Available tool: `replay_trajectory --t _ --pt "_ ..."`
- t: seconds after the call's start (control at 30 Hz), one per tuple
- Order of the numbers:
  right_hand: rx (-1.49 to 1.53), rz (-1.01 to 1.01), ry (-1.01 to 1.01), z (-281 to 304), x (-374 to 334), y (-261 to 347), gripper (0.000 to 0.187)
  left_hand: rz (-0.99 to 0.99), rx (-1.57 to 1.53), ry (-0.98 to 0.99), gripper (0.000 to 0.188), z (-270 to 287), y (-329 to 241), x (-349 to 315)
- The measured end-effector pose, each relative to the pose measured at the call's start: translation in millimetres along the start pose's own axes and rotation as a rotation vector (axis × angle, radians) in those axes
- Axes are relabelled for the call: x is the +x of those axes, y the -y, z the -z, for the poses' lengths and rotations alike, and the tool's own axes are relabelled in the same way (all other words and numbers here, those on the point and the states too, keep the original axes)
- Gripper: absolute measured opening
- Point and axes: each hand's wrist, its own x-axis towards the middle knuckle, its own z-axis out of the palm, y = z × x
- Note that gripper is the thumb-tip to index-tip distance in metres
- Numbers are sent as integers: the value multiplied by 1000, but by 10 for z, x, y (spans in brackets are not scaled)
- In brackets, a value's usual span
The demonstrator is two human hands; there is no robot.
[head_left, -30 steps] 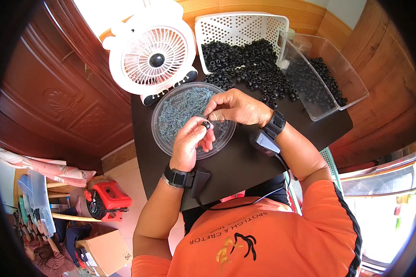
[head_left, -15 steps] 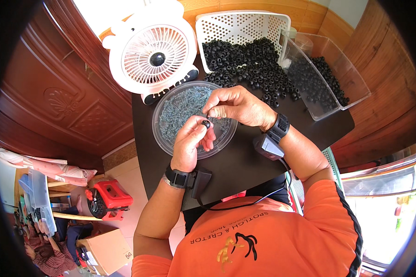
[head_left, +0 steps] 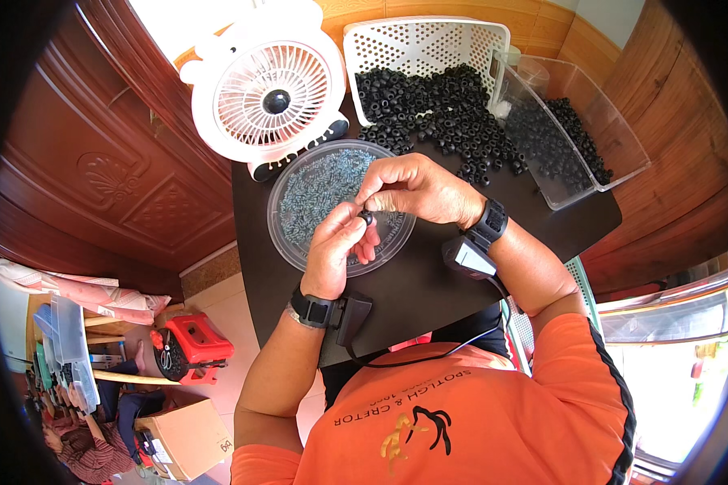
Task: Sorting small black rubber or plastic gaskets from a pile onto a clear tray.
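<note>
Between the thumb and fingers of my left hand [head_left: 336, 246] is a small round black cap [head_left: 366, 217], held above a clear round tub [head_left: 277, 242]. Many small bluish metallic pieces [head_left: 311, 194], perhaps screws, fill the tub's bottom. My right hand [head_left: 419, 187] is pinched, its thumb and fingertips right at the cap's top. Whatever sits in that pinch is too small and covered to make out. Behind my hands, loose black caps [head_left: 465, 141] spill over the dark table from a tipped white basket [head_left: 425, 40].
A white animal-shaped fan [head_left: 275, 101] stands at the back left of the table [head_left: 429, 279]. At the back right, a clear plastic bin [head_left: 615, 153] holds more black caps. Cables run from my wrist straps across my lap. On the left floor are a red stool [head_left: 198, 347] and a cardboard box [head_left: 190, 440].
My right fingertips have come down against the cap in my left hand, closing the small gap between them. The cap has shifted slightly to the right and tilted.
</note>
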Motion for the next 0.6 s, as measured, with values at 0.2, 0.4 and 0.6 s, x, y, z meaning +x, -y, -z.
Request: replay_trajectory --t 0.2,0.4,0.6 --pt "-104 28 17 -12 3 31 10 25 28 -29 26 -2 20 -3" --pt "68 -98 -86 -101 2 6 10 -10 -1 -72 26 -34 9 -24" --pt "160 -83 -139 -215 28 -156 16 -39 -100 -116 25 -15 26 -25"
